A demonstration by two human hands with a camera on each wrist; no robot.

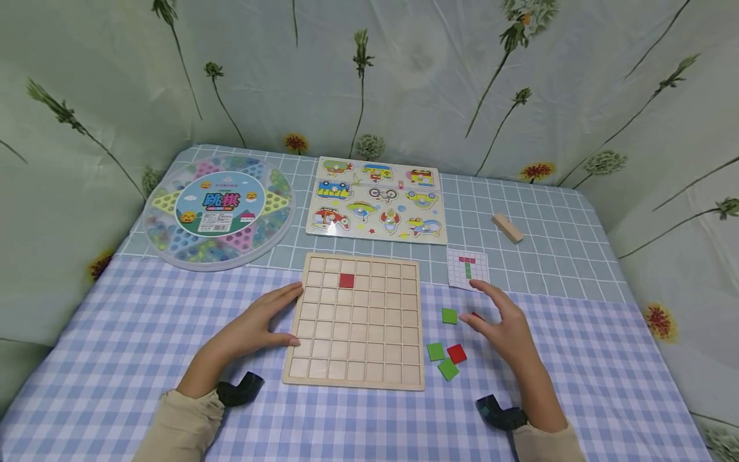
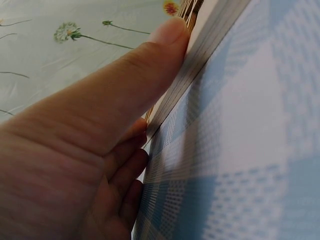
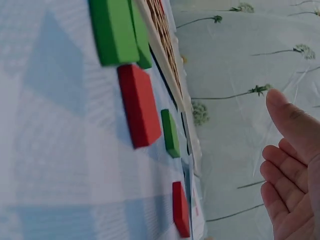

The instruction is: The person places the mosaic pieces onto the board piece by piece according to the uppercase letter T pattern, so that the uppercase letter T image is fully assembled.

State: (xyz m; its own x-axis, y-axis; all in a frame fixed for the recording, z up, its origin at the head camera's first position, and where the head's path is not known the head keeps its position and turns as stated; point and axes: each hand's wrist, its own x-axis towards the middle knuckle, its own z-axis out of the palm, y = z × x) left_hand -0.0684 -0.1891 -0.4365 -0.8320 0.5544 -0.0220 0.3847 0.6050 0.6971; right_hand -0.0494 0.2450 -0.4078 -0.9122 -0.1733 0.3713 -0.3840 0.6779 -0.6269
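Note:
A wooden grid board (image 1: 358, 321) lies on the checked cloth, with one red square tile (image 1: 346, 281) in its upper part. My left hand (image 1: 254, 327) rests against the board's left edge; in the left wrist view the thumb (image 2: 120, 85) touches the rim. Above the cloth to the right of the board, my right hand (image 1: 502, 324) is spread and holds nothing. Beneath it a red tile (image 1: 476, 316) is partly hidden by the hand. Nearby lie several green tiles (image 1: 450, 316) and another red tile (image 1: 457, 353); the right wrist view shows a red tile (image 3: 139, 107) close up.
A pattern card (image 1: 456, 273) with a red and green T lies beyond my right hand. At the back are a picture puzzle board (image 1: 378, 221) and, further left, a round marble game box (image 1: 219, 205). A small wooden block (image 1: 507, 228) lies at the back right.

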